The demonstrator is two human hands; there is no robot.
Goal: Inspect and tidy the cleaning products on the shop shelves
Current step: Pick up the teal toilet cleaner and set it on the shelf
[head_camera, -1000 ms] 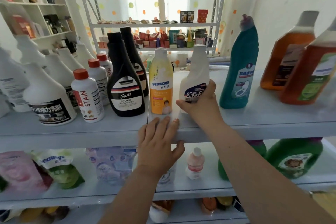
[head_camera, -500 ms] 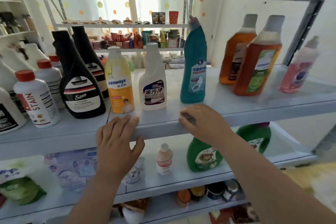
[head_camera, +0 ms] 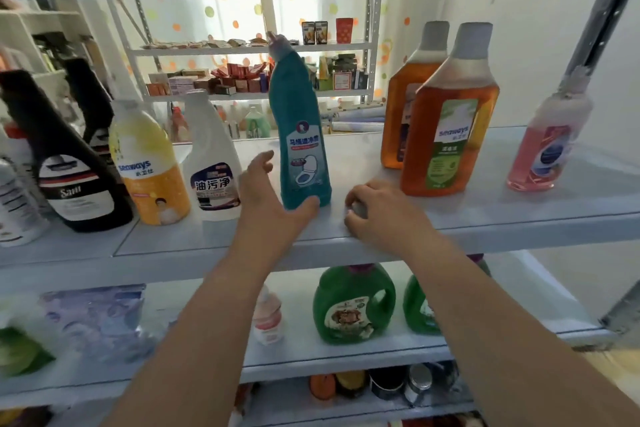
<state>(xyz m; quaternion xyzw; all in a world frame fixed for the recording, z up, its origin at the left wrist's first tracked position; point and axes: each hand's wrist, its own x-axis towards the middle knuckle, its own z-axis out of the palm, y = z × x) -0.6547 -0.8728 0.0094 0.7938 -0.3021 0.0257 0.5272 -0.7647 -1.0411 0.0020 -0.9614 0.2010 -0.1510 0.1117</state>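
Observation:
A tall teal toilet-cleaner bottle stands upright near the front of the grey shelf. My left hand is open at its base, fingers spread to the bottle's left and the thumb in front of its foot. My right hand rests on the shelf's front edge just right of the bottle, fingers loosely curled, holding nothing. Left of the teal bottle stand a white spray-type bottle, a yellow Seaways bottle and a black Sam bottle.
Two amber disinfectant bottles and a pink bottle stand to the right. On the shelf below are green detergent jugs, a small pink-white bottle and refill pouches. A metal upright rises at the right.
My right hand let go of the white bottle and settled on the shelf edge further right. My left hand lifted off the shelf edge and reached to the teal bottle's base. The view shifted right.

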